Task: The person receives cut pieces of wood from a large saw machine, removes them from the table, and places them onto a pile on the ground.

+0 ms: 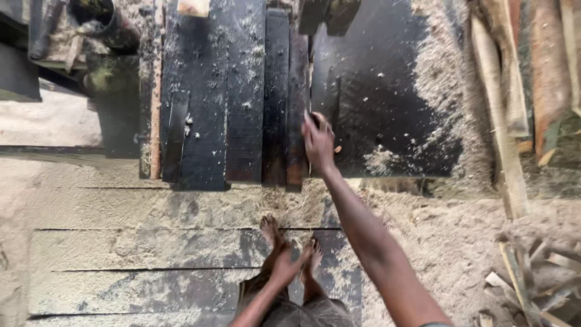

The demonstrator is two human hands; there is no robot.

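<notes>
Nearest, bare feet (290,251) on sawdust-covered floor planks (151,254). Just above them, left hand (285,266) hanging loose, fingers slack and half curled, holding nothing. Farther out, right hand (318,142) stretched to the near edge of the black saw bench (387,91), fingers (310,130) spread and resting on a narrow dark wooden plank (296,91) lying lengthwise; grip unclear. Beyond right, heaped sawdust (448,72) and pale timber offcuts (502,121) along the bench's right edge.

Dark table top (387,91) lies open rightward; sawdust heap (451,79) and stacked planks (505,121) block beyond.
</notes>
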